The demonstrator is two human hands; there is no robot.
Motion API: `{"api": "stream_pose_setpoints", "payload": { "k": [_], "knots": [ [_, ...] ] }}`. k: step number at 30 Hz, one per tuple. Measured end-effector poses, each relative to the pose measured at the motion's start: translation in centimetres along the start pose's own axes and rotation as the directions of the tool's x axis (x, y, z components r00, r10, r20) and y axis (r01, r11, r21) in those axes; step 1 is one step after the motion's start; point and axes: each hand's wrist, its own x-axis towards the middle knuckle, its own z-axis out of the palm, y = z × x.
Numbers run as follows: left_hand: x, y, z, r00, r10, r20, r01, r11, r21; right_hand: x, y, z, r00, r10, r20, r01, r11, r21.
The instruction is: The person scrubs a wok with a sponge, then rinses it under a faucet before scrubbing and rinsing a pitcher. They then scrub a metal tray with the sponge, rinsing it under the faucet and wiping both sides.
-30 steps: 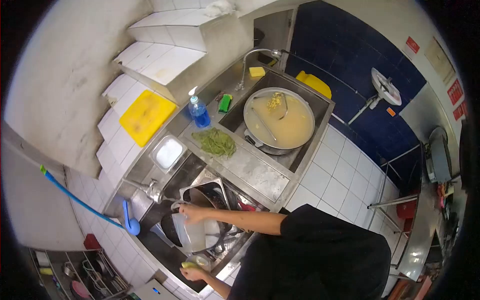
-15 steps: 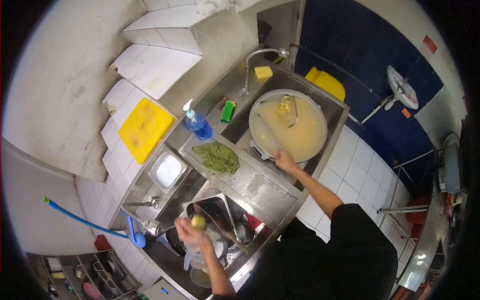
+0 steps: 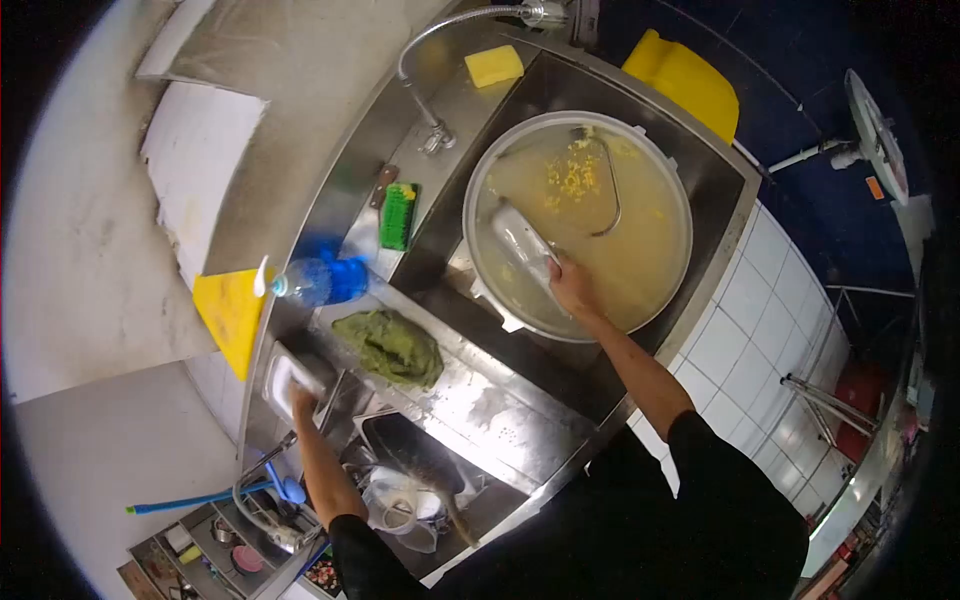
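My right hand (image 3: 572,287) is closed on the near end of a shiny metal tray (image 3: 522,243), which is tilted over the cloudy water in a large round pot (image 3: 478,290). Loose yellow bits (image 3: 575,180) float in the pot, and a bent metal handle or rim (image 3: 613,205) sticks out of the water. My left hand (image 3: 302,398) reaches into a small steel container (image 3: 322,377) with white contents (image 3: 283,380). Its fingers are mostly hidden and blurred.
A green leafy bundle (image 3: 390,347) lies on the steel counter (image 3: 500,415) between two sinks. Behind it are a blue soap bottle (image 3: 325,281), a green brush (image 3: 397,216), a yellow sponge (image 3: 494,66) and a faucet (image 3: 437,135). Dishes (image 3: 400,505) crowd the left sink.
My left hand has moved from above the left sink, where it held a yellowish sponge, to the white-filled container. My right hand has turned the metal tray, showing more of its surface.
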Motion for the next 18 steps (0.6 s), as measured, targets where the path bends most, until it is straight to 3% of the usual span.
{"api": "stream_pose_setpoints", "payload": {
  "k": [2,4,5,6,7,9,10,11,12,13,14,15,16,18],
  "knots": [
    [-0.1,1.5,0.1,0.997,0.073,-0.037,-0.076,0.994,-0.076,1.1,1.9,-2.0,0.978,0.128,0.167,-0.134,0.991,0.024],
    [0.7,1.9,0.0,0.991,0.119,-0.061,-0.125,0.985,-0.115,1.9,1.2,-5.0,0.982,0.114,0.152,-0.130,0.987,0.094],
    [0.8,1.8,0.0,0.990,-0.084,-0.112,0.035,0.924,-0.381,2.3,0.9,-6.0,0.986,0.097,0.137,-0.120,0.978,0.170],
    [0.9,1.8,0.0,0.950,-0.294,-0.106,0.166,0.763,-0.625,2.8,1.0,-6.0,0.986,0.095,0.137,-0.118,0.979,0.168],
    [0.7,1.9,-0.1,0.874,-0.484,-0.040,0.250,0.519,-0.818,3.3,1.3,-6.3,0.993,0.060,0.106,-0.087,0.960,0.265],
    [-0.4,2.5,0.5,0.648,-0.721,0.247,0.251,-0.105,-0.962,4.7,2.3,-6.7,0.996,0.021,0.084,-0.049,0.935,0.351],
    [-0.7,0.0,0.4,0.731,-0.570,0.374,0.400,-0.085,-0.913,5.8,3.1,-7.0,0.990,0.082,0.113,-0.120,0.913,0.391],
    [-1.2,1.0,1.0,0.719,-0.576,0.389,0.412,-0.096,-0.906,6.6,3.9,-7.3,0.979,0.139,0.147,-0.189,0.885,0.426],
    [-1.6,2.1,1.6,0.805,-0.591,0.047,0.334,0.387,-0.859,6.9,4.5,-7.9,0.978,0.127,0.163,-0.185,0.888,0.421],
    [-1.7,3.3,1.9,0.860,-0.435,-0.265,0.214,0.781,-0.587,7.4,4.5,-9.0,0.955,0.205,0.216,-0.285,0.843,0.457],
    [-1.3,4.4,-0.4,0.791,-0.435,-0.430,0.084,0.773,-0.628,8.2,4.1,-9.9,0.923,0.275,0.269,-0.377,0.787,0.489],
    [-1.2,4.4,0.4,0.687,-0.436,-0.581,-0.054,0.767,-0.639,8.6,3.4,-11.0,0.927,0.255,0.275,-0.363,0.792,0.491],
    [-1.4,3.7,1.1,0.763,-0.507,-0.401,0.082,0.691,-0.718,8.5,2.6,-12.1,0.920,0.285,0.269,-0.389,0.748,0.538],
    [-1.9,3.1,0.9,0.741,-0.574,-0.349,0.170,0.663,-0.729,8.5,2.5,-13.2,0.923,0.301,0.239,-0.384,0.693,0.610]
  ]
}}
